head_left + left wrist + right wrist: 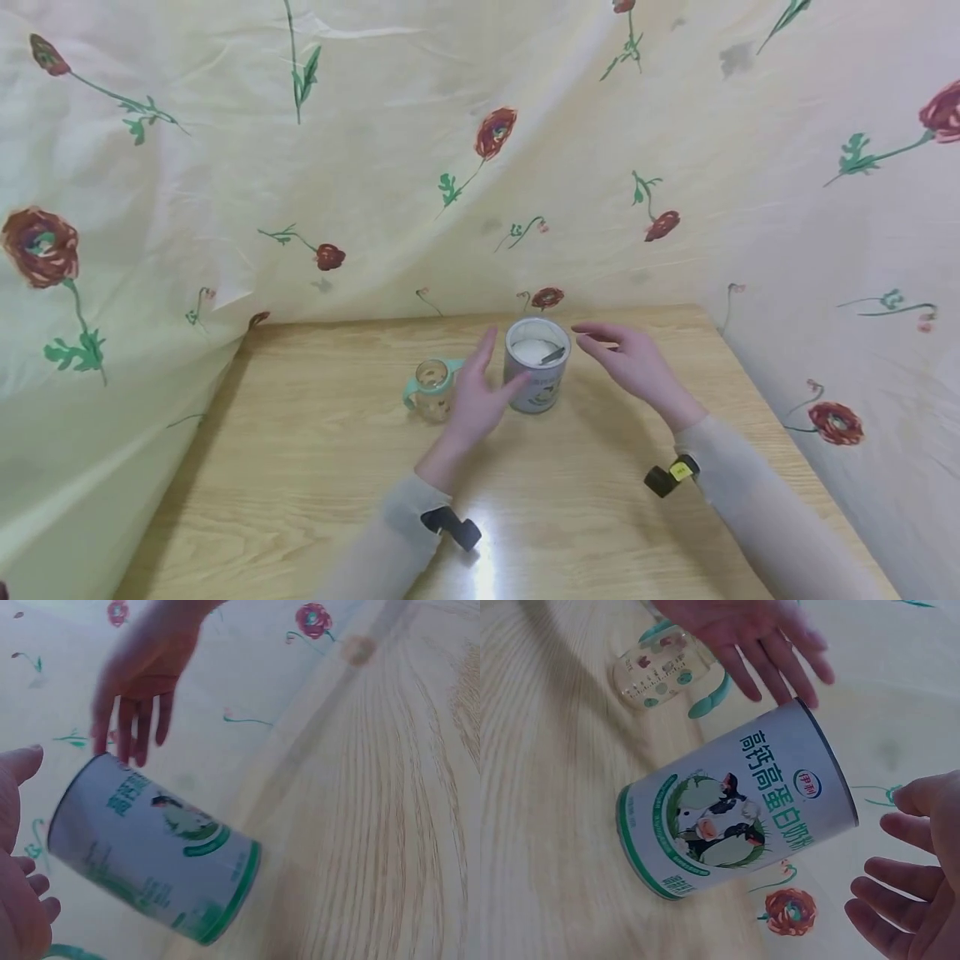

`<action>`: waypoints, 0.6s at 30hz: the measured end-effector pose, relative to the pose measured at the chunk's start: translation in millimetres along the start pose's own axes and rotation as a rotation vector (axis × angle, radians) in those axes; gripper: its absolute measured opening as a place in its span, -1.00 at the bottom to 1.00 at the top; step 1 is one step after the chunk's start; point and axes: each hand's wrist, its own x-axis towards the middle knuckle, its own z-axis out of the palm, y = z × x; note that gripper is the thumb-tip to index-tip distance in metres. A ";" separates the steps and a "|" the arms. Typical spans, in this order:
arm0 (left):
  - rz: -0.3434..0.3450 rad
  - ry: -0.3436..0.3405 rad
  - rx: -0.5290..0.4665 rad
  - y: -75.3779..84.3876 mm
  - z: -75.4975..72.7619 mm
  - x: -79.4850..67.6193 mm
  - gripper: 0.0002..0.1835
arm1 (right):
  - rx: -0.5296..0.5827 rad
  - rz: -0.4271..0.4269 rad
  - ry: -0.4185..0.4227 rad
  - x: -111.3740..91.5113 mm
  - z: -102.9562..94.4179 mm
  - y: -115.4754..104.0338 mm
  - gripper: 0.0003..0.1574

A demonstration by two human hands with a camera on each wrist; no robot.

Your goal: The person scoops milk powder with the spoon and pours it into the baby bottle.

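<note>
An uncapped milk powder can [534, 392] stands upright near the back of the wooden table, its white and green label with a cow [720, 821] showing in the right wrist view. White powder [531, 351] fills part of it, and a grey scoop handle [552, 356] leans inside the rim. My left hand [480, 400] is at the can's left side with thumb and fingers spread. On the other side, my right hand [626, 358] is held apart from the can, fingers loosely bent around nothing. Left of the can stands a clear baby bottle [432, 400] with mint-green handles, partly behind my left hand.
A floral cloth [375, 167] hangs behind the table [315, 467] and along both sides. The table's back edge runs close behind the can. Each wrist wears a black strap with a small camera [662, 481].
</note>
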 end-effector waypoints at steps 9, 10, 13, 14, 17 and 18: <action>-0.053 -0.022 0.006 -4.8 14.9 11.2 0.11 | -0.108 -0.095 -0.102 16.9 0.0 -11.2 -0.60; -0.056 -0.025 0.004 -5.1 15.5 12.5 0.11 | -0.125 -0.105 -0.111 18.8 -0.6 -12.8 -0.63; -0.065 -0.036 0.005 -5.9 17.3 15.9 0.11 | -0.188 -0.129 -0.137 24.6 -2.4 -17.8 -0.68; -0.068 -0.038 0.005 -6.1 17.8 16.7 0.12 | -0.210 -0.137 -0.148 26.5 -3.0 -19.3 -0.70; -0.078 -0.040 0.004 -6.8 19.4 18.3 0.12 | -0.266 -0.142 -0.181 30.8 -4.1 -22.7 -0.71; -0.080 -0.038 0.001 -7.1 20.0 18.7 0.12 | -0.279 -0.143 -0.192 31.7 -4.4 -23.7 -0.71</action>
